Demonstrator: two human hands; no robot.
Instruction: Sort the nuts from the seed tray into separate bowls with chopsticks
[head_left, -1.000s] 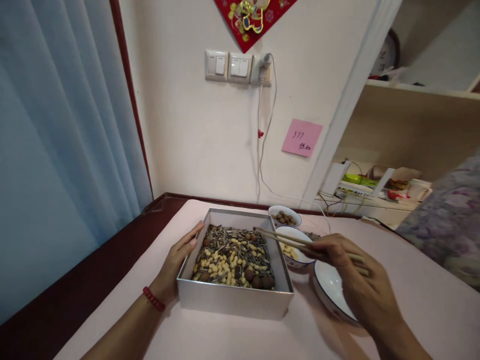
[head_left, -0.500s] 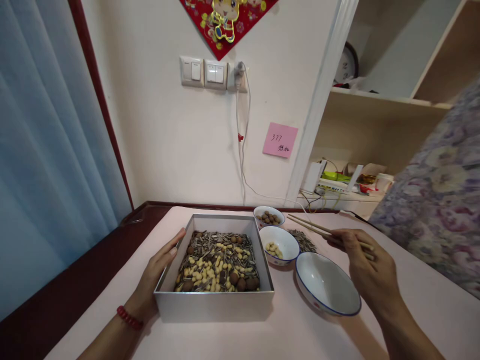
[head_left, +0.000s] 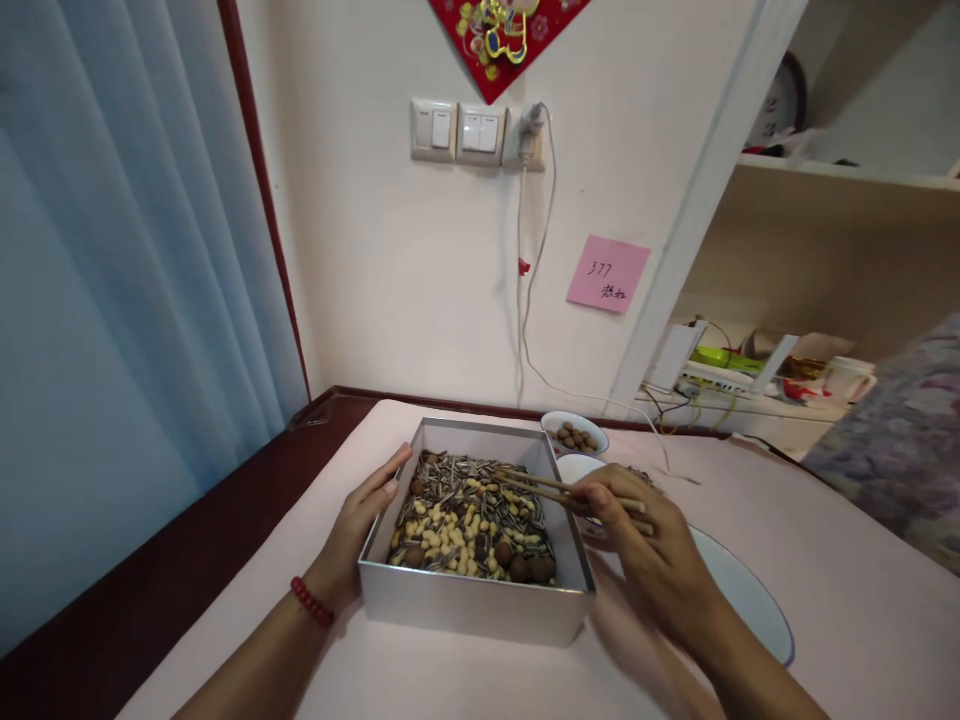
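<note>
My left hand (head_left: 360,525) holds the left side of a silver, open-topped box (head_left: 472,605), its fingers stretched along the wall up to the rim. Sunflower seeds (head_left: 454,475), peanuts in shells (head_left: 446,530) and round brown nuts (head_left: 517,568) lie mixed inside. Closed around a pair of wooden chopsticks (head_left: 536,486), my right hand (head_left: 645,545) is over the box's right rim. The chopstick tips reach the seeds near the back right; whether anything is between them I cannot tell. A white bowl (head_left: 577,466) beside the box is partly hidden by my right hand.
A small bowl (head_left: 555,420) of round nuts (head_left: 576,437) stands behind. At the right is a larger blue-rimmed bowl (head_left: 739,590), partly covered by my right arm. Sunflower seeds (head_left: 641,478) lie on the pink table cover (head_left: 847,550). A white cable (head_left: 592,396) hangs down to the table.
My right hand has moved left with the chopsticks, from above the bowls to inside the box. My left hand stays at the box. The view has shifted, so the surroundings appear farther right.
</note>
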